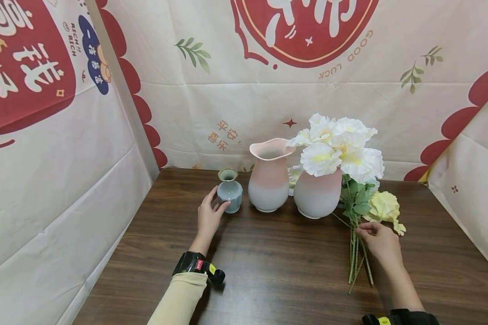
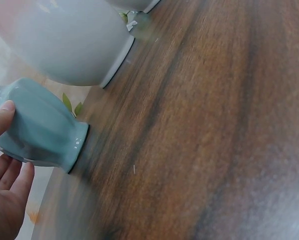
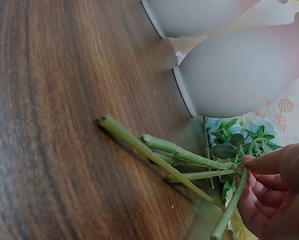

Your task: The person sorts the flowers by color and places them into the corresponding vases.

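Observation:
A small blue-green ceramic vase stands upright on the brown wooden table. My left hand grips it from the near left side, thumb on the front and fingers round the far side. In the left wrist view, the vase's flared foot shows at the tabletop. My right hand pinches a green stem among several artificial flower stems between thumb and fingers. Large white blooms rise above the stems, overlapping the right-hand pink vase in the head view. Beside the right hand is a yellow bloom.
Two larger pink-and-white vases stand side by side between the hands: one with a wavy rim, the other partly hidden by the white blooms. Pale blue flowers lie behind the stems. Printed cloth hangs around the table.

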Demonstrator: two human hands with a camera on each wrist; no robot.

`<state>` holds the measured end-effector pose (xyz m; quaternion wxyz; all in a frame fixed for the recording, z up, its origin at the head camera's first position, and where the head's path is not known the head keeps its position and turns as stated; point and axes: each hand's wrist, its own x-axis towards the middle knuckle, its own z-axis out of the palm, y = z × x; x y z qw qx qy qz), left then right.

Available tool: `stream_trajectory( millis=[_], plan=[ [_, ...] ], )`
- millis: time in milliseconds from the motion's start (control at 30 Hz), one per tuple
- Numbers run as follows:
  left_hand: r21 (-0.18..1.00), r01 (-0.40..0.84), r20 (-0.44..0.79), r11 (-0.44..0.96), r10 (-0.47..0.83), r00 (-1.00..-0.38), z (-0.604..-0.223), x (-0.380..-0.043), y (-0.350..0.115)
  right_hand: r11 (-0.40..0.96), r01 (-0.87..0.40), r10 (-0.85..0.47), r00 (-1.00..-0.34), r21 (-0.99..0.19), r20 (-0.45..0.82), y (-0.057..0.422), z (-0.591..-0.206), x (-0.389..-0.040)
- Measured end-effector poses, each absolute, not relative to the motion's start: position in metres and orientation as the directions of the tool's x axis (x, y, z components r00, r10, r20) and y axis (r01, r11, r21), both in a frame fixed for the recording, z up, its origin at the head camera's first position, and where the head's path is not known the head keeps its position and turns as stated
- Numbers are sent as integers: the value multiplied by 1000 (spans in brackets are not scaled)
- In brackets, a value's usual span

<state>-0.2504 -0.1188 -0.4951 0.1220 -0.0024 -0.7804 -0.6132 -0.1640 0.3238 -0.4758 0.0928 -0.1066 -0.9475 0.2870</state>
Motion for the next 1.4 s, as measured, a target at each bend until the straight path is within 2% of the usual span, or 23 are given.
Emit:
stream_trajectory(
  millis=[900, 1400],
  plan=[
    [954, 172, 211, 244, -142, -967, -496, -250, -119, 792, 211, 310, -948, -572, 79, 322, -473, -159],
    [951, 175, 218, 255, -148, -965, -496, -249, -118, 767, 192, 360, -919, -613, 163, 318, -467, -152]
  ],
)
